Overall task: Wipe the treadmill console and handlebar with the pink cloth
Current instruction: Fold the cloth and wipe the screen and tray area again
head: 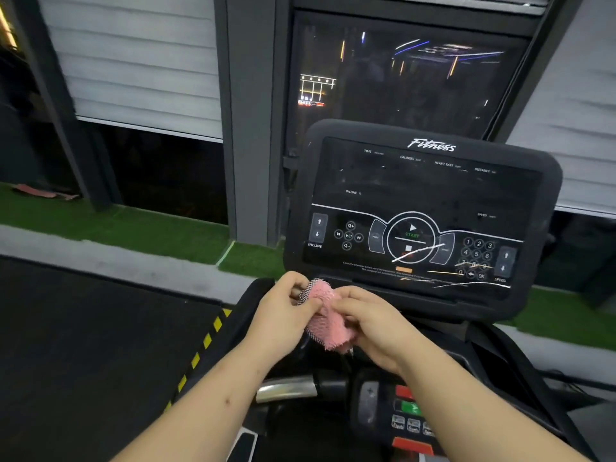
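Left hand (286,306): fingers curled round the upper left end of the pink cloth (325,316), pinching it against the thumb.
Right hand (368,323): fingers and thumb curled round the right side of the cloth, gripping it from the other side.
Pink cloth: bunched up between both hands, held in the air just below the lower edge of the console (423,211); a checked black-and-white backing shows along its left edge; not touching the console.
Console: black panel tilted toward the camera, with "Fitness" at the top, labels for time, calories, heart rate, distance, incline and speed, a round start button in the middle, arrow keys on each side and a number pad at right; pale streaks run across its lower right part.
Handlebar (288,388): shiny metal bar with a black section, low in the view, under the forearms.
Control pad (405,411): below the hands, with red and green buttons.
Floor: green turf strip (133,228) beyond the treadmill, a black mat with yellow-and-black edging (203,345) at left.
Background: dark windows with white blinds (133,61).
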A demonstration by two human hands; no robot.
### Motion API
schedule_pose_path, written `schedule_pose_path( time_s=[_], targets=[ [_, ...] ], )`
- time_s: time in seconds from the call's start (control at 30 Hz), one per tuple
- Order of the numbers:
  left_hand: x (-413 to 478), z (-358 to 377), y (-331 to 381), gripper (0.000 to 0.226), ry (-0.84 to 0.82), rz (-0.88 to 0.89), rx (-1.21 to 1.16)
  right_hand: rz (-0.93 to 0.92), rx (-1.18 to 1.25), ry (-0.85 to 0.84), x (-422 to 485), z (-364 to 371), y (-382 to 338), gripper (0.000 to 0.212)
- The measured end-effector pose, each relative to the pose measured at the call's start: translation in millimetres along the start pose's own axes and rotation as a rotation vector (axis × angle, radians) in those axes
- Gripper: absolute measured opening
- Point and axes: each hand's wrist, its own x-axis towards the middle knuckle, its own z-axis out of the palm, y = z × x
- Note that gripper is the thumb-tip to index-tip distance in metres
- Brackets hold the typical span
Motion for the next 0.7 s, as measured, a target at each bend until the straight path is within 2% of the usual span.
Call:
schedule_pose_path(
  time_s=[0.23,0.33,0.53,0.63,0.7],
  targets=[
    [21.9,-5.8,13.7,0.021,-0.120,0.154,0.086,-0.093,-0.071,0.030,6.2,-14.0,-7.5,0.001],
    [27.8,-4.8,20.4,0.022,-0.170,0.172,0.018,-0.085,-0.106,0.062,8.8,-17.6,-8.1,0.036],
    [38.5,2.7,18.5,0.030,-0.274,0.080,-0.099,-0.063,-0.234,0.095,3.8,-25.9,-13.7,0.043],
    [38.6,7.9,19.1,0.011,-0.252,0.031,-0.099,-0.075,-0.265,0.120,-1.2,-28.1,-16.4,0.031],
    [36.9,10.3,22.7,0.013,-0.313,-0.004,-0.198,-0.103,-0.261,0.181,-2.3,-29.7,-17.3,0.013]
  ],
)
